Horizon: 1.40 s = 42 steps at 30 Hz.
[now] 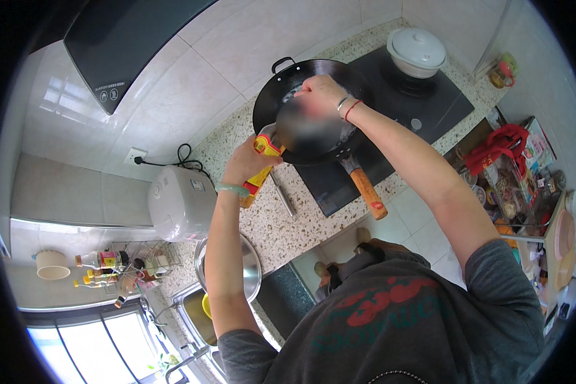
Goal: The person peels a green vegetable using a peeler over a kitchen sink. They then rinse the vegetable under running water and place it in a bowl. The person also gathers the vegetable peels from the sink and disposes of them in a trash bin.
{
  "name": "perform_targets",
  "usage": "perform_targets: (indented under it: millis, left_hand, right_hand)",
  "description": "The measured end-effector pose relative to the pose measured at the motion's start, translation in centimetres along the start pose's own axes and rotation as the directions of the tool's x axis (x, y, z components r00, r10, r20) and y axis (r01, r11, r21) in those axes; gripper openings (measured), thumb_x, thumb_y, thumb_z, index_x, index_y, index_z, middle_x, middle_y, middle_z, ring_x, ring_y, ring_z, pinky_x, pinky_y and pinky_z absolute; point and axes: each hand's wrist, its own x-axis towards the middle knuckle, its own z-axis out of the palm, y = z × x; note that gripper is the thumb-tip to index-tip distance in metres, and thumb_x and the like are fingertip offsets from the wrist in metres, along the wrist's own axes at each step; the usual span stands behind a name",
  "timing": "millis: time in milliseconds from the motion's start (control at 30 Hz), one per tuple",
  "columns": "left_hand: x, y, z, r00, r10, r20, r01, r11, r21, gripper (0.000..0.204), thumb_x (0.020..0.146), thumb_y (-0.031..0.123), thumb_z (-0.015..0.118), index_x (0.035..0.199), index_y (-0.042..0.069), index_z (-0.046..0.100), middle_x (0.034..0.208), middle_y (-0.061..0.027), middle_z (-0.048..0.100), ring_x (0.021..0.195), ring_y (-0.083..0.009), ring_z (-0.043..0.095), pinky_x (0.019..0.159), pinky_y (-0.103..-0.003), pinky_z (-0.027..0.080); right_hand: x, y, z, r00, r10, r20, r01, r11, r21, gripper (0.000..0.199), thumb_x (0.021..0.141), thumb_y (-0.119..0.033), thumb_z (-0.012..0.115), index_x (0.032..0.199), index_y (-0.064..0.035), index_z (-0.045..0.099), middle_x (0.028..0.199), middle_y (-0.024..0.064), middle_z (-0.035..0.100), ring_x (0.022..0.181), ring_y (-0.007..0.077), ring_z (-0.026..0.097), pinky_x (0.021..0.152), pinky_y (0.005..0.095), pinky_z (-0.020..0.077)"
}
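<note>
A black wok [358, 70] with a wooden handle [366, 192] sits on the dark glass cooktop [422, 118]. At its left rim, my left hand [244, 161] is closed around a yellow and red packet [256, 182], its upper end tilted toward the wok. Over the wok's middle, the fingers of my right hand [324, 96] are curled together. A blurred patch hides what lies below them, so whatever they hold cannot be made out. Some pale stuff shows inside the wok. The metal handle [283, 197] of a utensil rests on the counter beside the packet.
A white lidded pot [417, 52] stands at the cooktop's far right. Left of my left arm is a white appliance [180, 203] with a black cord. A steel basin [252, 265] lies near the sink [198, 320]. Bottles [102, 259] fill a wall rack; a loaded shelf [525, 230] stands right.
</note>
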Motion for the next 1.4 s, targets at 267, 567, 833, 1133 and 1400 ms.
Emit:
perform_targets:
  millis: [267, 567, 833, 1133, 1400]
  left_hand:
    - [0.2, 0.8, -0.8, 0.998, -0.045, 0.034, 0.045, 0.999, 0.003, 0.067, 0.058, 0.043, 0.081, 0.107, 0.003, 0.058, 0.097, -0.0181, 0.067, 0.093, -0.0315, 0.065, 0.081, -0.038, 0.049]
    - [0.3, 1.0, -1.2, 0.998, -0.062, 0.009, 0.062, 0.998, 0.020, 0.067, 0.058, 0.045, 0.081, 0.108, 0.005, 0.059, 0.098, -0.0160, 0.068, 0.094, -0.0309, 0.065, 0.082, -0.038, 0.049]
    - [-1.9, 1.4, -0.7, 0.989, -0.019, -0.147, 0.009, 0.997, -0.073, 0.063, 0.062, 0.041, 0.083, 0.106, 0.002, 0.058, 0.090, -0.0156, 0.068, 0.083, -0.0285, 0.066, 0.075, -0.037, 0.051]
    - [-5.8, 0.5, 1.8, 0.879, -0.005, -0.476, -0.218, 0.885, -0.411, 0.056, 0.066, 0.030, 0.085, 0.103, 0.002, 0.052, 0.084, -0.0139, 0.068, 0.075, -0.0246, 0.067, 0.068, -0.036, 0.052]
    - [-12.6, -3.3, 2.3, 0.692, -0.121, -0.712, -0.299, 0.849, -0.435, 0.055, 0.067, 0.027, 0.086, 0.102, 0.004, 0.051, 0.086, -0.0093, 0.067, 0.074, -0.0162, 0.062, 0.069, -0.033, 0.051]
  right_hand:
    - [0.2, -0.5, -0.2, 1.000, 0.004, -0.007, -0.004, 1.000, -0.017, 0.028, 0.093, -0.020, 0.061, 0.075, 0.0015, 0.060, 0.060, 0.0080, 0.062, 0.045, 0.0139, 0.058, 0.041, 0.0288, 0.0481]
    - [0.8, -0.4, -0.1, 0.999, -0.033, -0.028, 0.030, 0.997, -0.078, 0.027, 0.092, -0.021, 0.062, 0.076, 0.0015, 0.060, 0.060, 0.0085, 0.062, 0.045, 0.0157, 0.059, 0.041, 0.0298, 0.0475]
    - [0.2, -1.3, 0.3, 0.960, -0.217, -0.177, 0.211, 0.976, -0.051, 0.027, 0.092, -0.027, 0.060, 0.084, -0.0011, 0.063, 0.063, 0.0071, 0.063, 0.045, 0.0148, 0.057, 0.045, 0.0291, 0.0449]
    - [-1.2, -6.0, 2.5, 0.971, -0.069, 0.227, -0.115, 0.698, 0.706, 0.033, 0.091, -0.041, 0.059, 0.107, -0.0131, 0.065, 0.094, -0.0005, 0.068, 0.060, 0.0048, 0.054, 0.055, 0.0202, 0.0452]
    - [-5.7, -13.8, 10.2, 0.878, -0.209, 0.432, -0.312, 0.435, 0.845, 0.037, 0.091, -0.038, 0.056, 0.106, -0.0047, 0.064, 0.101, 0.0080, 0.070, 0.051, 0.0015, 0.042, 0.054, 0.0219, 0.0467]
